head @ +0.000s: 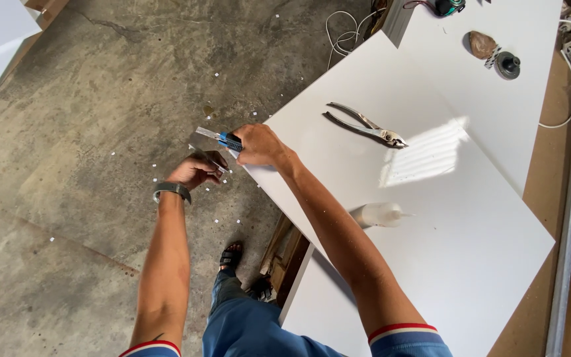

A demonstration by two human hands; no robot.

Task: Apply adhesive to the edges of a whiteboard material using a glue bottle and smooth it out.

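A small clear strip point(206, 153) is pinched in the left hand point(196, 170), held just off the corner of the white worktop point(431, 218), above the concrete floor point(87, 99). Just to its right, a blue knife point(221, 138) is gripped in the right hand point(259, 145), its long axis pointing up-left over the strip. Both arms are stretched forward. Pliers point(365, 125) and 1 bottle point(379, 214) lie farther right.

A blue and silver utility knife point(219, 138) is seen against a mottled grey concrete floor point(87, 99) flecked with small white scraps. The tabletop point(444, 218) is plain white, with silver-grey pliers point(365, 125). Blue sleeves point(401, 340) are edged with red and white stripes.
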